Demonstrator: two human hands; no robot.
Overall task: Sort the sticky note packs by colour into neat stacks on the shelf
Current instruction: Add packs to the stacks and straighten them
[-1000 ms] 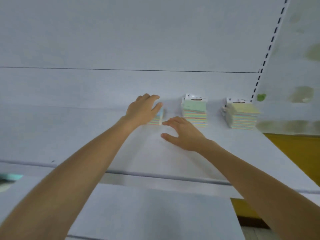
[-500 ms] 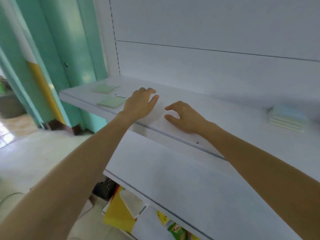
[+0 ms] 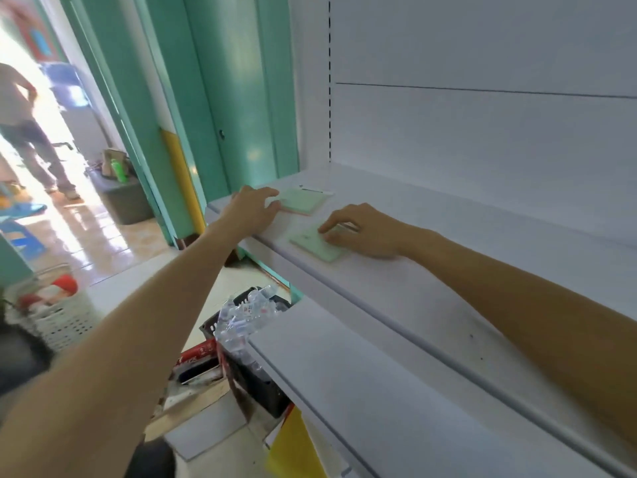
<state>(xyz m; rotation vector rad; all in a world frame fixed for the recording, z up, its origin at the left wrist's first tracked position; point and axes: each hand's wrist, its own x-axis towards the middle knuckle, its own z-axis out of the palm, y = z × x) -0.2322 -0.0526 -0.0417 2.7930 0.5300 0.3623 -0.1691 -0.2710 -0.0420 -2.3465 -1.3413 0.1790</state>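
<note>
Two thin pale green sticky note packs lie flat at the left end of the white shelf [image 3: 431, 263]. The far pack [image 3: 305, 200], with a pink lower edge, has my left hand [image 3: 253, 208] at its left edge, fingertips touching it. The near pack [image 3: 315, 244] sits close to the shelf's front edge. My right hand [image 3: 365, 231] rests on it, fingers curled down onto its top. Neither pack is lifted. The earlier stacks are out of view to the right.
A lower white shelf [image 3: 396, 391] juts out below. Teal door frame [image 3: 238, 98] stands left of the shelf end. On the floor are a black crate with plastic bottles [image 3: 248, 319] and a white basket [image 3: 58, 315]. A person [image 3: 24, 129] stands in the doorway.
The view swung left from the stacks to the shelf's left end. Both hands travelled left and landed on the two green packs.
</note>
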